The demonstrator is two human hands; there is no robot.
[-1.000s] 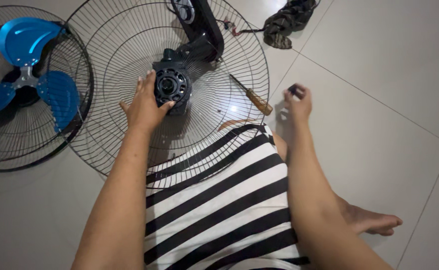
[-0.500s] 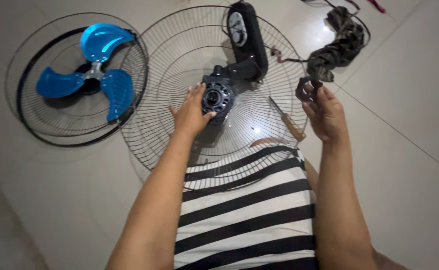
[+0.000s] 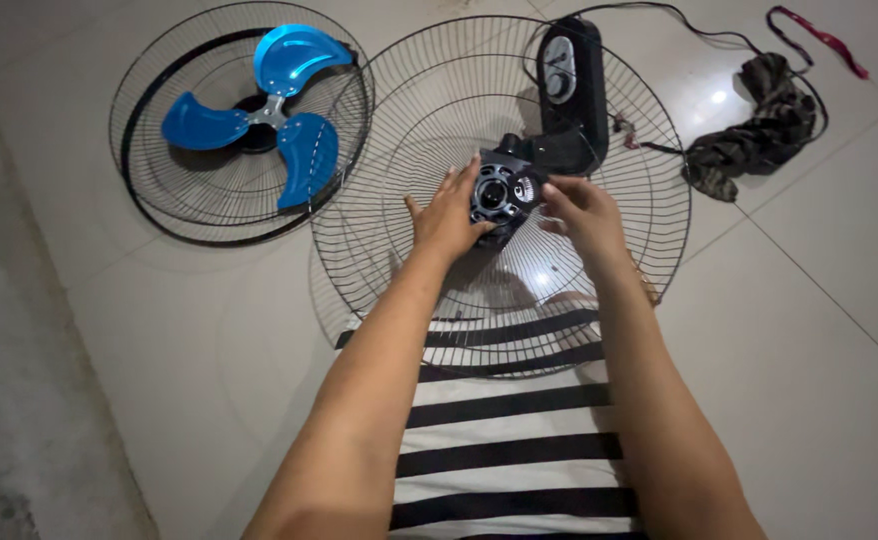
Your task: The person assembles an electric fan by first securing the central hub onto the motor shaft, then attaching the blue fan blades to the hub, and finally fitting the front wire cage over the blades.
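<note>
Your left hand (image 3: 446, 218) rests with spread fingers against the left side of the black motor hub (image 3: 499, 192), which stands at the centre of the rear wire guard (image 3: 389, 130) lying flat on the tiled floor (image 3: 809, 330); your right hand (image 3: 581, 208) comes in from the right, its fingertips narrowed onto a small dark ring-like part (image 3: 528, 187) at the face of the hub; whether that part is pinched or merely touched you cannot tell from here. Risks, as judged: the small part may slip from the fingertips and drop through the wires of the guard, since the grip is fine and the mesh open beneath it; it may seat crooked if pressed while the hub tilts, because only the left palm steadies the hub; the guard may slide on the smooth tile under sideways force. Nearby: the black control housing (image 3: 571, 90) behind the hub; a second guard (image 3: 149, 190) to the left carrying the blue blade (image 3: 269, 120); a dark bundled cloth (image 3: 749, 140) well apart at upper right.
</note>
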